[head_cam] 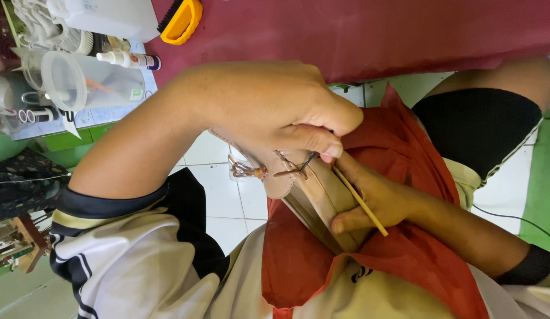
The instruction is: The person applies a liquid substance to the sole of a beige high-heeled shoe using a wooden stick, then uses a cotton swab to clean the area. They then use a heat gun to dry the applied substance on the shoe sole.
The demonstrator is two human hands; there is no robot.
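A tan sandal [313, 198] with a thick sole lies over a red cloth [405, 159] on my lap. My left hand [269, 106] comes over it from the left and clamps its upper end, thumb and finger pinching a thin dark piece [308, 160] beside brown straps [287, 171]. Stringy brown bits [245, 171] hang at the sandal's left edge. My right hand [375, 198] holds the sandal's sole from below on the right. A thin pale wooden stick [360, 202] lies gripped across its fingers.
A dark red table top [375, 29] fills the top, with a yellow brush with black bristles [180, 20] on it. At upper left stand a clear plastic container [80, 80], a small white bottle [127, 59] and a white jug [109, 18]. White floor tiles [228, 207] lie below.
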